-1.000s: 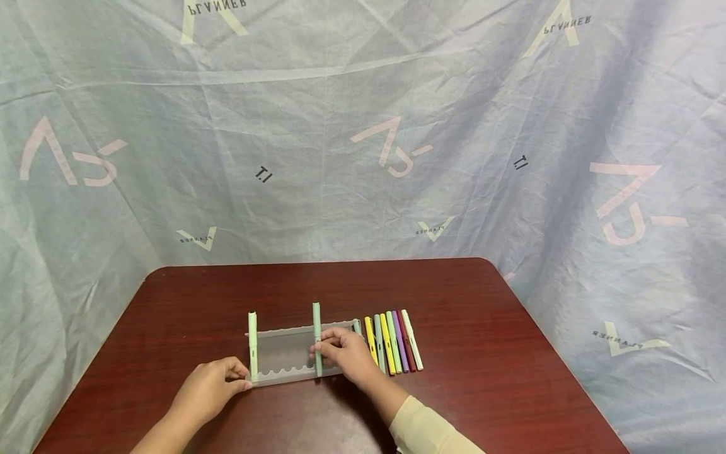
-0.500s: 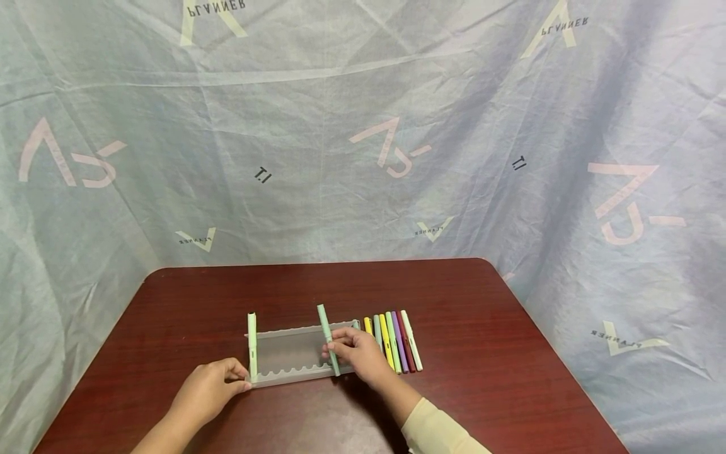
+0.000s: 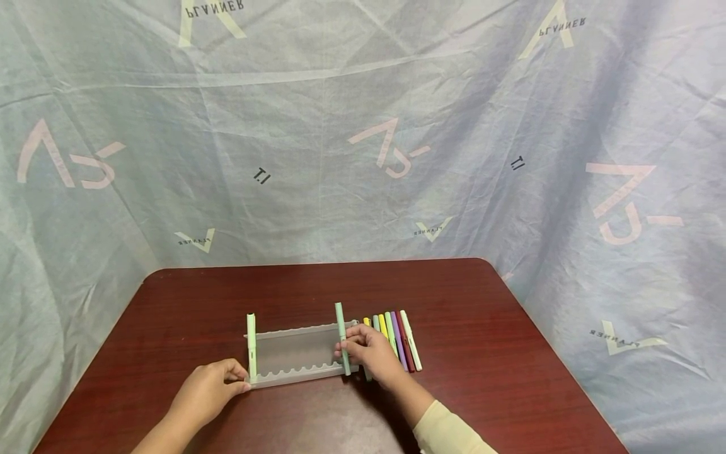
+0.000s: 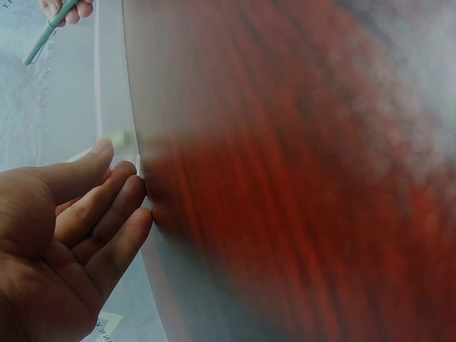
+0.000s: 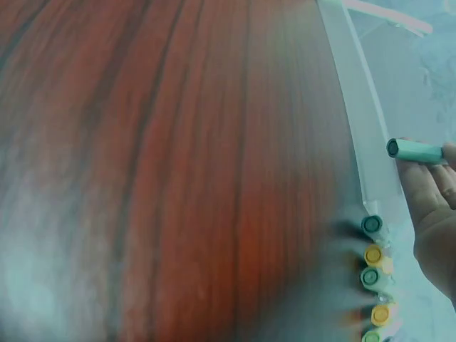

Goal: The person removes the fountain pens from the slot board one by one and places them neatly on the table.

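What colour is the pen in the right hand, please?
Mint green pen; the head view shows it best.

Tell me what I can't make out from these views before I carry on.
- Head view: the right hand covers the lower ends of the nearest coloured pens.
- Left wrist view: the dark red wooden table is blurred.
- Right wrist view: the mint-green pen is cut off by the edge.

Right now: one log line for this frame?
left hand: steadies pen tray | right hand: holds green pen over tray's right end | spare pens: beside tray
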Demonstrator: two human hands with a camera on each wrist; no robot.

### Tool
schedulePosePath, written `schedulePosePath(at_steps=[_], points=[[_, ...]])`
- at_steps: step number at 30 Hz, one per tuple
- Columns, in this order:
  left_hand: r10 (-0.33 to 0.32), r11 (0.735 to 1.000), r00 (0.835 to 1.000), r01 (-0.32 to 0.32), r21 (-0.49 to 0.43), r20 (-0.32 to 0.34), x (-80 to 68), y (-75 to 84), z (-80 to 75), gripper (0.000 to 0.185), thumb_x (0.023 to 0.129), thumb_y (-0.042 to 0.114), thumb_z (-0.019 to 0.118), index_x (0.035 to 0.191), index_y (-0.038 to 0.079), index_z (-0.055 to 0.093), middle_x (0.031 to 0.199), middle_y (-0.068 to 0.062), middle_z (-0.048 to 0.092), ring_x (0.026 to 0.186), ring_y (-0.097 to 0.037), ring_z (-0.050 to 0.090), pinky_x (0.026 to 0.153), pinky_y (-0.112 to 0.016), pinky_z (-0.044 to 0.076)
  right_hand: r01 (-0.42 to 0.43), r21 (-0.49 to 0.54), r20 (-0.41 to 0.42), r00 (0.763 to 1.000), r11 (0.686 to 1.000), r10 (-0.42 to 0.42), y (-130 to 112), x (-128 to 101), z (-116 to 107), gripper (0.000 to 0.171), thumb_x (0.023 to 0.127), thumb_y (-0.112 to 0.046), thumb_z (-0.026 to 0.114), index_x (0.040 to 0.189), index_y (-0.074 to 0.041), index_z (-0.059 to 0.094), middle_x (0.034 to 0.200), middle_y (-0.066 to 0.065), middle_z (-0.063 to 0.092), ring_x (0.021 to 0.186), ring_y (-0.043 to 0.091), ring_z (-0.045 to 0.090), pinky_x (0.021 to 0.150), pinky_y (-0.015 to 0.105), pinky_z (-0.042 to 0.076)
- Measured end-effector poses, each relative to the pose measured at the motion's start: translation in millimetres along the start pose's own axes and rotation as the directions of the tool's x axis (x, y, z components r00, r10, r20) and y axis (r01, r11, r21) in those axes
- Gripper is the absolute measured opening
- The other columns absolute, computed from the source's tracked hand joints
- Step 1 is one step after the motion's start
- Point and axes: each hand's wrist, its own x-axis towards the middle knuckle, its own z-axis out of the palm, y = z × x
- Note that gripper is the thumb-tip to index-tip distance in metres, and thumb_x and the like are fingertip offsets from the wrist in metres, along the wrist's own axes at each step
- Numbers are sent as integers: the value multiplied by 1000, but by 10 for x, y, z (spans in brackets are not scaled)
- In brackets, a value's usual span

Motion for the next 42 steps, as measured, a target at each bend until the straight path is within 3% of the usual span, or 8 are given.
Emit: schedulePosePath(at_steps=[15,32,42], points=[[-2,1000,1000,2,-1,4,-7,4,-10,15,78,24,81,83,27,67,80,14,71,81,-12,68,76,-41,53,-5,-55,-51,999,998,2,-68,-133,-329,26,96,-10,61,113,7,52,108,30,68,100,39,70,75,32,58],[-5,1000,1000,5,2,21,9,0,-12,15,78,26,81,83,27,67,80,14,70,81,-12,68,76,-41,53,-21,-111,-190,982,994,0,-108,-277,-808,27,98,-15,61,114,4,52,111,28,68,101,40,69,78,40,58],[-5,1000,1000,5,3,23,13,-2,-11,15,78,26,81,84,27,67,81,14,71,81,-13,68,75,-41,53,-33,-74,-254,967,997,13,-71,-338,-1085,27,97,-14,62,115,5,55,111,32,64,102,47,65,78,44,60]])
